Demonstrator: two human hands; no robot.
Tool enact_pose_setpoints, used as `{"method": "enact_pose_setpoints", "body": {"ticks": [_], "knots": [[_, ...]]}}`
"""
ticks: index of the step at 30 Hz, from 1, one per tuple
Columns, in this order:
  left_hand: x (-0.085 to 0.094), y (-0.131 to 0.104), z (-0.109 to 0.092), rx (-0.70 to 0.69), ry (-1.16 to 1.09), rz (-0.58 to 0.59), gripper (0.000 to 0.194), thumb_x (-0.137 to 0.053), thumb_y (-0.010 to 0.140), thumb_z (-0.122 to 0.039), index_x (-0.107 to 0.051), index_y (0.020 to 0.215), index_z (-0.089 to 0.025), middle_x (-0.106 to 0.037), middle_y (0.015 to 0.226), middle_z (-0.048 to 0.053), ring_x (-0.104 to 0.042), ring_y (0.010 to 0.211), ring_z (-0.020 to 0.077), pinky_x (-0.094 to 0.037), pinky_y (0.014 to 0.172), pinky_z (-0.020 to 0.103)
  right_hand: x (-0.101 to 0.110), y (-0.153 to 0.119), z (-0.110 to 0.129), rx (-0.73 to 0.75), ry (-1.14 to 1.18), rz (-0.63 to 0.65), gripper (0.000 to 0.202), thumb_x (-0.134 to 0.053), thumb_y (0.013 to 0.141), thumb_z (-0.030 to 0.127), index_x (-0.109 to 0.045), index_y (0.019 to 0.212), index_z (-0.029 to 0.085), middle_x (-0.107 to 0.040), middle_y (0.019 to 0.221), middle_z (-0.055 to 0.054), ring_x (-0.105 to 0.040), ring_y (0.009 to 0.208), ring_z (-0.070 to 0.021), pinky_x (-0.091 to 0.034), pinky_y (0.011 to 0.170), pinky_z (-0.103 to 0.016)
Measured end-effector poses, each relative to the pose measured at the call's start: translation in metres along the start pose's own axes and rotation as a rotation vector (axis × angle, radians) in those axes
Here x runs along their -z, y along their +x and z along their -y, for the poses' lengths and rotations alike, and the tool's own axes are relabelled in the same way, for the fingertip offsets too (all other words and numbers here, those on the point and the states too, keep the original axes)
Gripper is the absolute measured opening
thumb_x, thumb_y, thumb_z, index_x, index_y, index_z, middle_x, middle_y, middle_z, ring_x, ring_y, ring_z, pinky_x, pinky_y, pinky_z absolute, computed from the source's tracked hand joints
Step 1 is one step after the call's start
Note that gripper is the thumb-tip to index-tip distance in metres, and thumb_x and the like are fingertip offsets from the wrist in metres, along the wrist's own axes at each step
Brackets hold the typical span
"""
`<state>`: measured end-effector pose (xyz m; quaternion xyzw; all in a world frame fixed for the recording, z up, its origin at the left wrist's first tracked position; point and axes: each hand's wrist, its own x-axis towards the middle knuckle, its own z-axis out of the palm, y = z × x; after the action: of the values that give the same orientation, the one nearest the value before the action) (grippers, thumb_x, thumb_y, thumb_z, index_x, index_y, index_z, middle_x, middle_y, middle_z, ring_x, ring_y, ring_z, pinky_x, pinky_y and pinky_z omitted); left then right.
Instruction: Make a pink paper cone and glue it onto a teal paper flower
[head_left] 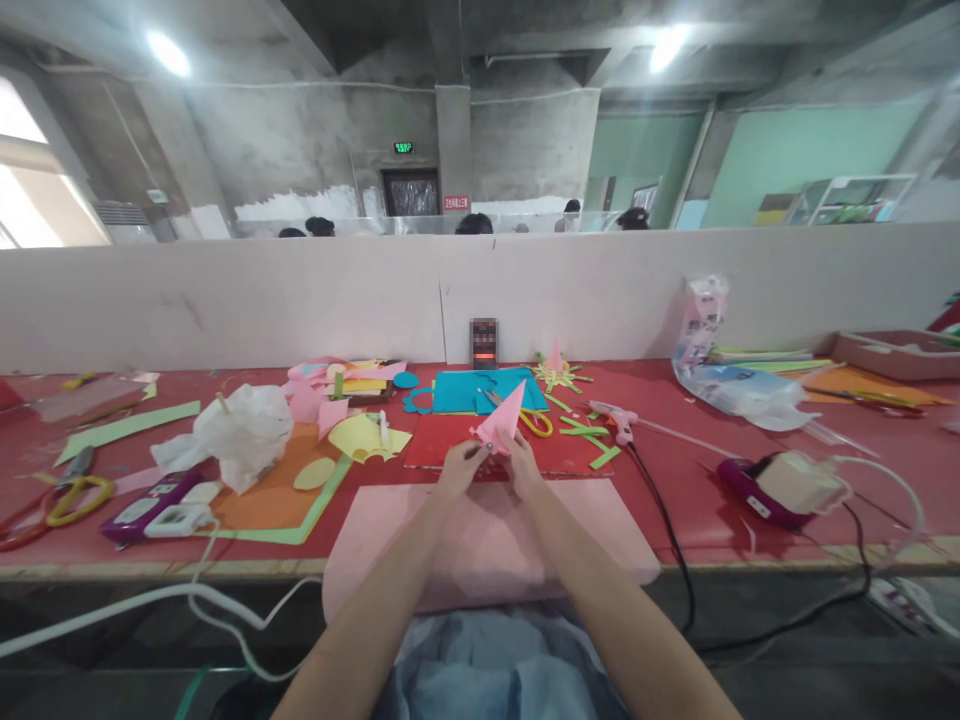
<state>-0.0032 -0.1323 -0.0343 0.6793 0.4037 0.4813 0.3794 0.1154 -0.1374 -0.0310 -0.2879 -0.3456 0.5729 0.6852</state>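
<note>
Both hands are on the same piece from where I'm sitting. My left hand pinches the lower left edge of a pointed pink paper cone, and my right hand has fingers closed on its lower right edge. So the wide end sits between the fingertips, and the tip pokes up past them, leaning right. Can't make out exactly how each finger sits at the base, too small.

The cone's held above a flat red sheet, with a rounded pink mat under my forearms. Just behind the cone there's a pair of yellow-handled scissors by a bright blue paper sheet. Off to the right I've got thin green paper strips, then a small pink glue gun. On the left, a scalloped yellow paper piece, and further out a crumpled white plastic bag.
</note>
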Motion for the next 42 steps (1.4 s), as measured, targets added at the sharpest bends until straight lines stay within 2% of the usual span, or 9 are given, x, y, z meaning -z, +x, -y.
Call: {"method": "enact_pose_setpoints", "body": {"ticks": [7,10,14,17,24,32,39,42], "knots": [[0.0022,0.0018,0.0008,0.029,0.0,-0.034,0.034,-0.054,0.073,-0.046,-0.059,0.066,-0.014,-0.059,0.058,-0.001,-0.053,0.055,0.0118,-0.041,0.056,0.023,0.0057,0.0046,-0.0045,0.007,-0.053,0.052,0.04,-0.069,0.063,0.042,-0.063,0.093,0.016,-0.068,0.08,-0.005,-0.062,0.075,-0.0198,-0.048,0.064,-0.03],[0.0012,0.0016,0.0016,0.017,-0.07,0.006,0.028,-0.059,0.071,-0.042,-0.059,0.069,-0.014,-0.06,0.061,-0.001,-0.055,0.057,0.012,-0.043,0.058,0.023,0.008,0.0067,-0.0074,0.022,-0.03,0.016,0.04,-0.069,0.062,0.041,-0.061,0.094,0.018,-0.068,0.082,-0.004,-0.062,0.076,-0.0188,-0.048,0.063,-0.028],[0.0003,-0.0006,-0.0004,-0.028,-0.156,0.122,0.021,-0.064,0.067,-0.032,-0.061,0.077,-0.014,-0.065,0.076,0.003,-0.06,0.072,0.015,-0.046,0.068,0.026,0.0085,0.0075,-0.0092,0.041,-0.018,-0.024,0.04,-0.069,0.062,0.041,-0.061,0.094,0.018,-0.068,0.079,-0.003,-0.062,0.072,-0.0179,-0.047,0.06,-0.027],[0.0004,-0.0013,-0.0018,-0.032,-0.153,0.139,0.02,-0.061,0.07,-0.029,-0.062,0.083,-0.014,-0.067,0.083,0.005,-0.061,0.078,0.0167,-0.047,0.072,0.027,0.0082,0.0078,-0.0093,0.048,-0.009,-0.01,0.039,-0.069,0.063,0.041,-0.061,0.094,0.018,-0.068,0.078,-0.003,-0.062,0.069,-0.0174,-0.047,0.059,-0.027],[0.0013,0.0017,0.0032,-0.016,-0.061,0.073,0.025,-0.055,0.074,-0.037,-0.063,0.079,-0.014,-0.067,0.077,0.005,-0.06,0.068,0.0158,-0.047,0.065,0.027,0.0058,0.0073,-0.0074,0.005,0.012,-0.001,0.037,-0.07,0.063,0.04,-0.062,0.092,0.018,-0.068,0.08,-0.003,-0.061,0.067,-0.0161,-0.046,0.058,-0.027],[0.0023,0.0014,0.0037,-0.005,-0.03,0.073,0.03,-0.049,0.078,-0.038,-0.064,0.086,-0.013,-0.068,0.078,0.006,-0.061,0.072,0.0172,-0.047,0.066,0.027,0.0032,0.0053,-0.0044,-0.005,0.022,-0.006,0.038,-0.07,0.062,0.041,-0.062,0.091,0.017,-0.066,0.07,-0.001,-0.057,0.057,-0.0131,-0.044,0.053,-0.025],[0.0023,0.0004,-0.0012,0.047,-0.072,0.071,0.036,-0.051,0.076,-0.044,-0.064,0.09,-0.012,-0.068,0.077,0.006,-0.06,0.061,0.0154,-0.047,0.056,0.026,0.0026,0.005,-0.0029,-0.032,0.028,-0.022,0.042,-0.071,0.06,0.043,-0.06,0.092,0.018,-0.067,0.074,-0.003,-0.062,0.068,-0.0178,-0.047,0.057,-0.028],[0.0023,0.0001,-0.0034,0.044,-0.074,0.059,0.035,-0.052,0.075,-0.043,-0.064,0.089,-0.013,-0.069,0.08,0.006,-0.061,0.063,0.0159,-0.047,0.057,0.025,0.0023,0.0053,-0.0027,-0.029,0.035,-0.028,0.043,-0.071,0.06,0.043,-0.059,0.092,0.018,-0.067,0.074,-0.003,-0.063,0.072,-0.0193,-0.048,0.058,-0.028]]}}
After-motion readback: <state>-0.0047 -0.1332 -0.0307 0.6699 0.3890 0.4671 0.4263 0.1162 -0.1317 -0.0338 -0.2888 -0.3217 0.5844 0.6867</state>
